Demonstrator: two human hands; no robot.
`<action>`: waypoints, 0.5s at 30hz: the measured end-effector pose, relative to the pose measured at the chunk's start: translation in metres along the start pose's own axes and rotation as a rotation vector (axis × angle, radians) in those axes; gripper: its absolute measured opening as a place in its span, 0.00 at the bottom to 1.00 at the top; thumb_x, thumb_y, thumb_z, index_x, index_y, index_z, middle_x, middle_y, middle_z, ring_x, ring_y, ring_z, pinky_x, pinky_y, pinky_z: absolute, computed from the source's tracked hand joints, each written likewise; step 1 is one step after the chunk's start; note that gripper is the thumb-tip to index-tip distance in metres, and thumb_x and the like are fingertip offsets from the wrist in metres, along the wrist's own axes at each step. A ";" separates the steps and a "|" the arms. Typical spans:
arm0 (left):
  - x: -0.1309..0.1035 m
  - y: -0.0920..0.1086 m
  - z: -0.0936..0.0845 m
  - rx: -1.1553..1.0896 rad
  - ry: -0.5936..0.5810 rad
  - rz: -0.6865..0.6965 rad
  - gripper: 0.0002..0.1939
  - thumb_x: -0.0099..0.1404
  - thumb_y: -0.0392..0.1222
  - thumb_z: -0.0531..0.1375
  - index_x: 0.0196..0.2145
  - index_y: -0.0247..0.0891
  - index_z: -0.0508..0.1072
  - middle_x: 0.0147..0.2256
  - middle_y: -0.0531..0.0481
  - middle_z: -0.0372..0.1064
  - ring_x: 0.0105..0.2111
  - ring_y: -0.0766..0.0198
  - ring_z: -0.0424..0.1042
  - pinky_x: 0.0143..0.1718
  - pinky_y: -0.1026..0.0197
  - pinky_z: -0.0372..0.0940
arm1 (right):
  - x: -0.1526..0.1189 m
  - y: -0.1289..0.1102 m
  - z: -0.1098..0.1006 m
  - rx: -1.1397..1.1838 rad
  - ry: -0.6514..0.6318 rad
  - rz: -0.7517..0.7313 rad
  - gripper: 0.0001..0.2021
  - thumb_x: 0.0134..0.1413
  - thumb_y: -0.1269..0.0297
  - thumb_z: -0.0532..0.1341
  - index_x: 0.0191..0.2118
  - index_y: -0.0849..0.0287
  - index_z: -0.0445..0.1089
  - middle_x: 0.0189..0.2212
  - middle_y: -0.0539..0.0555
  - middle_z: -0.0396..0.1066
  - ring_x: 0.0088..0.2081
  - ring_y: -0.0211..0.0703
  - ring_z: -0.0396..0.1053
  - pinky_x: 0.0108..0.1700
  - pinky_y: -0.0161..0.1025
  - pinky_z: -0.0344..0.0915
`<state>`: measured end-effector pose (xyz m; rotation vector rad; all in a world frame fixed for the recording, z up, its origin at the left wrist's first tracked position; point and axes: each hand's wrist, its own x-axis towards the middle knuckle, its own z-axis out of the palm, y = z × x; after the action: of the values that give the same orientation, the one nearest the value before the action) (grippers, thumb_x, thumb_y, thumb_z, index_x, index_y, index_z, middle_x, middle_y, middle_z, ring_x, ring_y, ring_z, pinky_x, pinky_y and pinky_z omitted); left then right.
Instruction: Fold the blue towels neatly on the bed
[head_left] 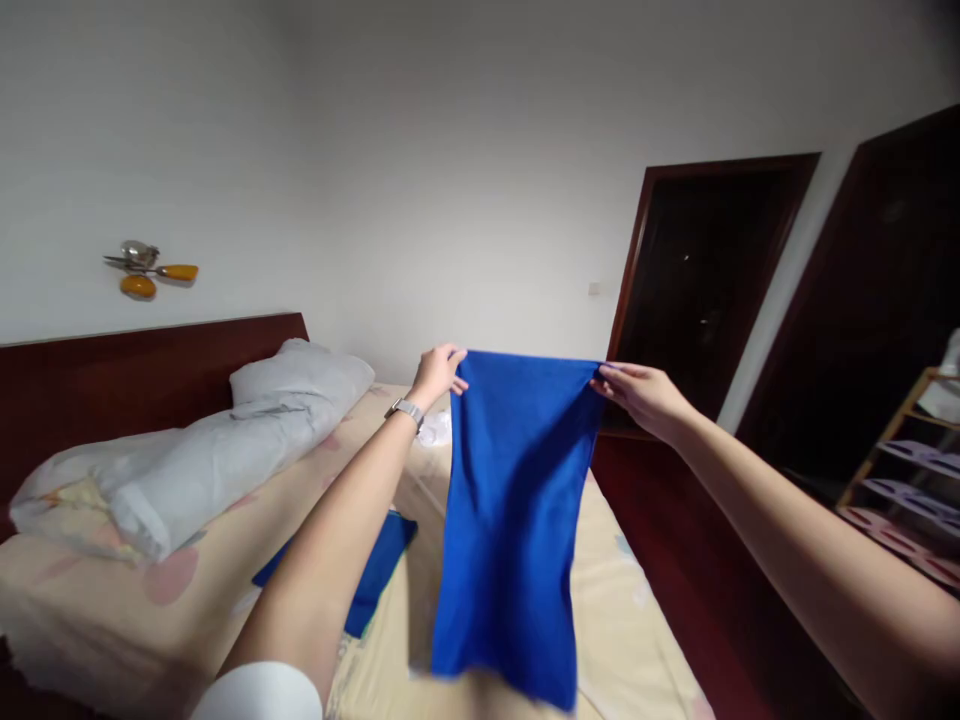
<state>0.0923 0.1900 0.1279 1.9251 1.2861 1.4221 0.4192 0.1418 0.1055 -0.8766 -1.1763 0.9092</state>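
A blue towel (517, 500) hangs stretched by its two top corners above the bed, its lower edge free and slightly blurred. My left hand (439, 372), with a watch (405, 411) at the wrist, pinches the top left corner. The top right corner is between the fingers and thumb of my right hand (634, 388). On the bed, partly behind my left forearm, lies another piece of blue cloth (381, 570).
The bed (622, 600) has a pale patterned sheet and a dark headboard (150, 385). Plastic-wrapped bedding (217, 470) lies along the headboard side. A small clear plastic item (435, 429) is behind the towel. To the right stand a dark door (705, 290) and a rack (896, 440).
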 end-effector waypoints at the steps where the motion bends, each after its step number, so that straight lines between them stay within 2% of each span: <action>1: 0.010 0.014 0.000 -0.017 0.083 0.068 0.13 0.75 0.49 0.58 0.41 0.35 0.72 0.18 0.58 0.67 0.19 0.67 0.76 0.22 0.71 0.66 | 0.010 -0.014 0.002 0.016 0.013 -0.042 0.09 0.57 0.61 0.67 0.36 0.63 0.75 0.30 0.51 0.77 0.34 0.29 0.74 0.49 0.31 0.69; 4: 0.018 0.036 -0.003 -0.009 0.251 0.255 0.12 0.76 0.48 0.55 0.43 0.36 0.72 0.23 0.57 0.71 0.25 0.67 0.79 0.27 0.71 0.69 | 0.018 -0.038 0.003 0.062 0.049 -0.147 0.09 0.57 0.61 0.68 0.38 0.61 0.75 0.32 0.51 0.77 0.36 0.29 0.74 0.52 0.31 0.68; 7: -0.004 0.023 -0.001 0.062 0.303 0.367 0.12 0.75 0.48 0.56 0.41 0.39 0.74 0.29 0.53 0.77 0.32 0.66 0.81 0.37 0.67 0.72 | 0.002 -0.023 -0.006 0.080 0.070 -0.179 0.15 0.49 0.58 0.74 0.39 0.61 0.77 0.30 0.50 0.77 0.36 0.32 0.75 0.48 0.32 0.71; 9: -0.034 -0.004 0.006 0.119 0.285 0.382 0.13 0.75 0.49 0.56 0.41 0.40 0.76 0.32 0.51 0.79 0.34 0.64 0.80 0.42 0.64 0.72 | -0.019 0.008 -0.017 0.056 0.078 -0.153 0.20 0.42 0.54 0.77 0.40 0.59 0.78 0.31 0.51 0.78 0.36 0.36 0.76 0.46 0.34 0.74; 11: -0.076 -0.042 0.019 0.158 0.237 0.356 0.14 0.75 0.50 0.56 0.41 0.41 0.77 0.35 0.49 0.80 0.37 0.61 0.80 0.45 0.61 0.72 | -0.049 0.053 -0.033 -0.046 0.071 -0.115 0.23 0.41 0.49 0.76 0.41 0.57 0.80 0.35 0.53 0.80 0.38 0.42 0.77 0.47 0.39 0.75; 13: -0.131 -0.087 0.036 0.169 0.166 0.310 0.15 0.75 0.51 0.54 0.42 0.41 0.78 0.37 0.46 0.80 0.40 0.58 0.79 0.48 0.58 0.72 | -0.090 0.105 -0.049 -0.254 0.030 -0.075 0.21 0.45 0.46 0.73 0.41 0.56 0.81 0.38 0.57 0.81 0.43 0.51 0.77 0.51 0.45 0.75; 15: -0.197 -0.136 0.056 0.140 0.079 0.225 0.16 0.74 0.51 0.54 0.43 0.41 0.79 0.41 0.43 0.81 0.44 0.55 0.79 0.52 0.54 0.72 | -0.140 0.159 -0.061 -0.409 -0.034 -0.005 0.19 0.45 0.44 0.71 0.37 0.53 0.83 0.40 0.58 0.82 0.46 0.59 0.78 0.56 0.52 0.73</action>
<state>0.0752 0.0973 -0.0992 2.1851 1.2662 1.5670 0.4399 0.0679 -0.1015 -1.1876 -1.4204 0.6905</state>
